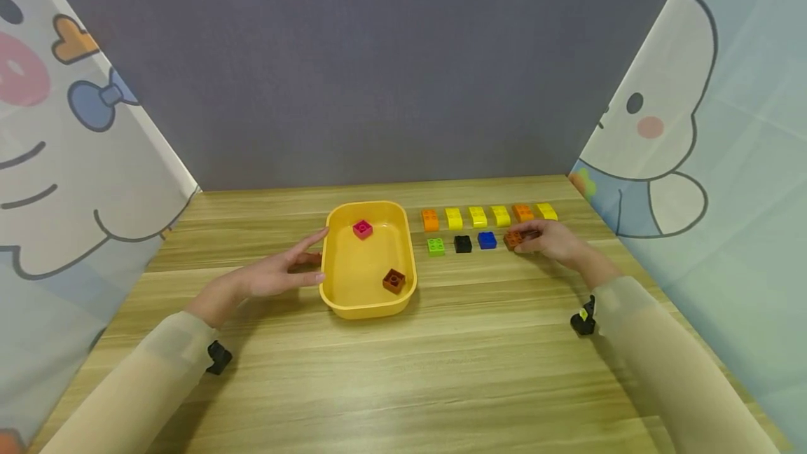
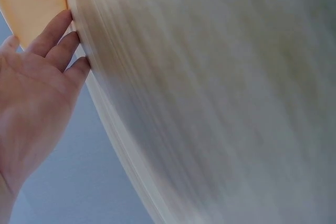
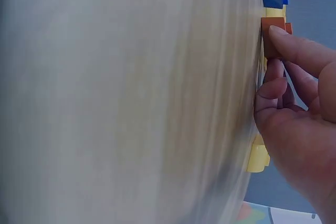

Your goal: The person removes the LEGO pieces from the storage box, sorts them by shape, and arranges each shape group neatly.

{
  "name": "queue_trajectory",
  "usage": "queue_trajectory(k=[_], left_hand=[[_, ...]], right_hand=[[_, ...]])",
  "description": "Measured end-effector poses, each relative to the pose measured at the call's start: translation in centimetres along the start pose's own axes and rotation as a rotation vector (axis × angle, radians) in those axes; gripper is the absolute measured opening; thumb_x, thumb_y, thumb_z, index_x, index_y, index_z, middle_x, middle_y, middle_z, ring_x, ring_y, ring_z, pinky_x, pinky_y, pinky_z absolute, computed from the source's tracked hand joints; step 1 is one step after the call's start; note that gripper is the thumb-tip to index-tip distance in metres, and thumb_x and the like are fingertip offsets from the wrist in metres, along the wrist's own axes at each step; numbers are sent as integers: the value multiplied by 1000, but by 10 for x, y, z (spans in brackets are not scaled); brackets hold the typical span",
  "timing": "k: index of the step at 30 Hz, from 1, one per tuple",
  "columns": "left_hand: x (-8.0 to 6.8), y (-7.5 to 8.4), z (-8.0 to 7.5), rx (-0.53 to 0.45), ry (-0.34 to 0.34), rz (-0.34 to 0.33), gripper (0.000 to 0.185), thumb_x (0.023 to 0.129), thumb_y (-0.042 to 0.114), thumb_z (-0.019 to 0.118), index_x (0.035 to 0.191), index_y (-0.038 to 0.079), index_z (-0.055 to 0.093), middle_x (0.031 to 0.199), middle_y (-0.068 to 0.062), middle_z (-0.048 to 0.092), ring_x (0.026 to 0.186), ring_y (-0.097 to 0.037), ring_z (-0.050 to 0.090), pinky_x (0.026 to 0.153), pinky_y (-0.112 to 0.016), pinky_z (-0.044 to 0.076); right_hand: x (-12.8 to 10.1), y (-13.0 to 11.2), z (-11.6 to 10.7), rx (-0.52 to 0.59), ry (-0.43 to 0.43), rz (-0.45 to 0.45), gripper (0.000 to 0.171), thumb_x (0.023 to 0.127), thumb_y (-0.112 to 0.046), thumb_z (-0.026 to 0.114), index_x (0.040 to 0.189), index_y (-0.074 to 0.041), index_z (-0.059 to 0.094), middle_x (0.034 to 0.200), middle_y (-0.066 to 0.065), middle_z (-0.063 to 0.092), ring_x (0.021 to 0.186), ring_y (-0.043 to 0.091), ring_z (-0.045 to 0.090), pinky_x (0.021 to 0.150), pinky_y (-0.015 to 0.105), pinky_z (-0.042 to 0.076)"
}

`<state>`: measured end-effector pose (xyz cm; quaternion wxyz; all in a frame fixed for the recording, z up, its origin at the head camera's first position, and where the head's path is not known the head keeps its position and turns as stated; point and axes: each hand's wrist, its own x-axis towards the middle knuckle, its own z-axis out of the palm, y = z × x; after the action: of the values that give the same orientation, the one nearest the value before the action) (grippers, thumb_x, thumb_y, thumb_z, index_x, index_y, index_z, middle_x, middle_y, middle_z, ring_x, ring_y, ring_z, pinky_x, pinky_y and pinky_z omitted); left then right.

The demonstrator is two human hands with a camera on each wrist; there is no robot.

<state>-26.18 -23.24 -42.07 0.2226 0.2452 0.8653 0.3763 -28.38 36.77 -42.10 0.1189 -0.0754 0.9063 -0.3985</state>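
Far row on wooden table (image 1: 441, 370): orange and yellow bricks (image 1: 477, 216). Near row: green (image 1: 436, 246), black (image 1: 463, 244), blue brick (image 1: 487, 239).

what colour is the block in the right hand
Brown; the right hand pinches the brown block, best seen in the head view.

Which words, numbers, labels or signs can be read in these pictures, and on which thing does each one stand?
None: there is no readable text. The yellow tray, the brown brick pinched by the right hand, and the other bricks are plain. The side curtains carry only cartoon drawings. The left hand touches the tray.
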Motion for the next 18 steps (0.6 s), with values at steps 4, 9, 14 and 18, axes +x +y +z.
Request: queue_trajectory(k=[4,9,14,18], left_hand=[[0,-1,0,1,1,3,96,109,46,68,177,40,1,173,-29,40,162,-51,37,127,-78,29],[0,-1,0,0,1,4,96,109,46,68,177,39,1,172,-29,41,161,-51,37,127,-77,29],[0,-1,0,6,3,3,96,109,46,68,177,40,1,172,-29,40,161,-51,38,127,-78,30],[0,-1,0,4,3,4,96,109,46,68,177,40,1,172,-29,40,161,-51,38,127,-77,30]], right_hand=[[3,0,1,-55,4,7,58,102,-21,79,154,-3,62,138,23,67,116,29,65,91,29,55],[6,-1,2,-86,5,12,58,102,-22,78,154,-2,61,140,25,67,119,32,66,94,30,53],[7,-1,3,-69,9,22,60,102,-19,78,154,2,58,139,28,68,117,33,67,92,28,53],[9,1,3,-69,11,20,60,102,-18,78,154,3,57,139,28,67,116,31,66,92,26,52]])
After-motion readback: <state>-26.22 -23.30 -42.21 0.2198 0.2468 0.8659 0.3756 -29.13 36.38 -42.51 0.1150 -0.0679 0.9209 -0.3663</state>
